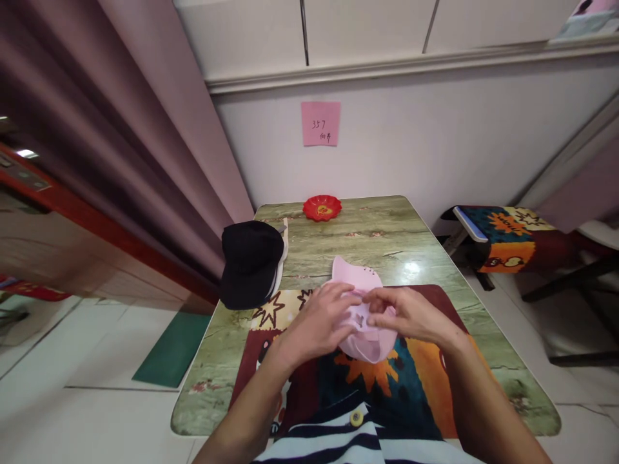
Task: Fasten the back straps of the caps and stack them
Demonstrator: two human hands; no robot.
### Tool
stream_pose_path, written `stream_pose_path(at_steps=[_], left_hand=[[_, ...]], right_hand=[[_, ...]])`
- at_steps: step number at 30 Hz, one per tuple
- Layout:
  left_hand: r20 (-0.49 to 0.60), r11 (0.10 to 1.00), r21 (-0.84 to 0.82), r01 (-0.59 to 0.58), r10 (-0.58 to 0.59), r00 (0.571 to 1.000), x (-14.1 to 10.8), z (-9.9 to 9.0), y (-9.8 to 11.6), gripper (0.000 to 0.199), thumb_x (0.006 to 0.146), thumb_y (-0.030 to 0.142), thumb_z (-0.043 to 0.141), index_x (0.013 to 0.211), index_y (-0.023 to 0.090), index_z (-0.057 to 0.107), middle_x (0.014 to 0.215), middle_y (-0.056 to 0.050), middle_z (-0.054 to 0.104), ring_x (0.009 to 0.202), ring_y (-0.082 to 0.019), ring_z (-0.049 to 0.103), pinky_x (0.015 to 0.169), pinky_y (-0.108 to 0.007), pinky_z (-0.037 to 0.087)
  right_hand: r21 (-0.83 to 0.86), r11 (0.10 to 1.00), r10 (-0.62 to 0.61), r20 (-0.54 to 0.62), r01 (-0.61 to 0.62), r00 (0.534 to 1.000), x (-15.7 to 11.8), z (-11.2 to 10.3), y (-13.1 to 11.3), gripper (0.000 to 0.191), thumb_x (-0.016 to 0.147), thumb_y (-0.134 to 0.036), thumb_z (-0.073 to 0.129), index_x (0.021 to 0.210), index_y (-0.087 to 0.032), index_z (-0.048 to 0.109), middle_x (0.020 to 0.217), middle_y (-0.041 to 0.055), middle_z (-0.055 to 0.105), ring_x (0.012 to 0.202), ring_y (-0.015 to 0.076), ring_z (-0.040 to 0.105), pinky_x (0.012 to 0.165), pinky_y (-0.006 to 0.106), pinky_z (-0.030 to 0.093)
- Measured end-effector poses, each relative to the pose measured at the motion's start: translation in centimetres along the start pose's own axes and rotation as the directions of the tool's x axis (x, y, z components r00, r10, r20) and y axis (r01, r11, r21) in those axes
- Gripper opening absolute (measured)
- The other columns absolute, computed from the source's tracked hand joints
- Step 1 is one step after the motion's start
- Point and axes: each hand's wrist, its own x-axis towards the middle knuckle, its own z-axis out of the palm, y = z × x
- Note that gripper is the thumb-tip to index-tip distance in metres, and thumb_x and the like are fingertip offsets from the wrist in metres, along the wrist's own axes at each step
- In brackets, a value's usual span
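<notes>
A pink cap lies on the patterned cloth in front of me, its brim pointing toward the far side of the table. On the cap's left side rests my left hand, palm down, fingers apart. My right hand is at the cap's right side, its thumb and fingers curved over the crown with a gap between them. Both hands touch or nearly touch the cap. To the left, a black cap sits on top of a white one.
A red scalloped dish stands at the far edge of the green marbled table. Behind it, a pink note is stuck to the wall. A curtain hangs at the left; another cloth-covered seat is at the right.
</notes>
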Motion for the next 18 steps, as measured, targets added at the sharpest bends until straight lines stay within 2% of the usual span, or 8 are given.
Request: stream_pose_path(at_steps=[2,4,7,9,11,12,15,18], left_hand=[[0.131,0.987,0.157,0.034,-0.055,0.990,0.0,1.1,0.0,0.049,0.083,0.026,0.070,0.131,0.025,0.060,0.139,-0.014,0.058,0.142,-0.034,0.042,0.125,-0.060,0.015],[0.201,0.955,0.276,0.106,-0.166,0.965,0.0,2.0,-0.5,0.045,0.082,0.022,0.068,0.126,0.021,0.061,0.124,-0.014,0.064,0.135,-0.035,0.048,0.122,-0.069,0.007],[0.170,0.915,0.355,0.189,-0.262,0.950,0.1,2.8,-1.8,0.030,0.084,0.016,0.061,0.114,0.018,0.065,0.115,-0.014,0.066,0.126,-0.034,0.054,0.121,-0.071,0.008],[0.104,0.900,0.382,0.212,-0.270,0.957,0.4,2.9,-2.6,0.028,0.082,0.012,0.060,0.109,0.020,0.067,0.116,-0.014,0.067,0.124,-0.034,0.054,0.120,-0.070,0.010],[0.033,0.879,0.415,0.237,-0.275,0.961,0.9,2.6,-3.5,0.031,0.080,0.008,0.059,0.107,0.021,0.069,0.114,-0.013,0.068,0.121,-0.035,0.054,0.118,-0.070,0.015],[0.001,0.865,0.433,0.254,-0.282,0.959,1.4,2.2,-4.0,0.031,0.080,0.007,0.059,0.105,0.021,0.071,0.111,-0.014,0.069,0.119,-0.036,0.055,0.116,-0.069,0.019],[-0.082,0.825,0.465,0.322,-0.322,0.943,2.8,0.4,-4.8,0.025,0.080,0.006,0.056,0.094,0.018,0.073,0.102,-0.016,0.070,0.112,-0.037,0.056,0.105,-0.061,0.034],[-0.223,0.825,0.430,0.367,-0.297,0.928,4.0,-1.6,-4.7,0.023,0.084,0.007,0.051,0.091,0.018,0.071,0.101,-0.015,0.069,0.107,-0.033,0.057,0.094,-0.049,0.040]], right_hand=[[-0.197,0.980,0.052,0.093,-0.033,0.994,-0.2,0.7,-0.6,0.039,0.074,-0.049,0.083,0.106,-0.028,0.076,0.087,0.0026,0.077,0.078,0.0231,0.069,0.068,0.030,0.042],[-0.348,0.936,0.109,0.153,-0.049,0.982,0.0,1.6,-0.6,0.031,0.073,-0.039,0.083,0.102,-0.028,0.078,0.084,0.0035,0.078,0.077,0.0246,0.070,0.065,0.030,0.038],[-0.444,0.895,0.127,0.167,-0.041,0.978,1.0,2.5,0.4,0.007,0.083,-0.028,0.071,0.083,-0.027,0.079,0.075,0.0046,0.076,0.072,0.0233,0.068,0.061,0.030,0.031],[-0.454,0.889,0.108,0.064,-0.067,0.992,2.1,2.7,1.3,0.016,0.088,-0.029,0.064,0.077,-0.025,0.076,0.071,0.0057,0.074,0.069,0.0227,0.066,0.060,0.030,0.029],[-0.422,0.901,0.059,-0.116,-0.103,0.991,3.4,2.7,2.0,0.023,0.093,-0.034,0.057,0.079,-0.024,0.073,0.072,0.0062,0.073,0.068,0.0223,0.064,0.060,0.030,0.030],[-0.389,0.914,0.027,-0.216,-0.112,0.976,4.0,2.6,2.3,0.026,0.095,-0.036,0.054,0.081,-0.024,0.072,0.073,0.0060,0.072,0.068,0.0219,0.063,0.060,0.030,0.031],[-0.236,0.968,-0.033,-0.462,-0.087,0.886,5.7,2.2,2.4,0.028,0.096,-0.042,0.054,0.082,-0.023,0.069,0.071,0.0033,0.067,0.064,0.0191,0.057,0.060,0.029,0.032],[-0.056,0.998,-0.034,-0.596,0.001,0.802,6.9,1.6,2.0,0.028,0.092,-0.047,0.059,0.082,-0.023,0.068,0.064,-0.0008,0.060,0.058,0.0158,0.050,0.057,0.027,0.032]])
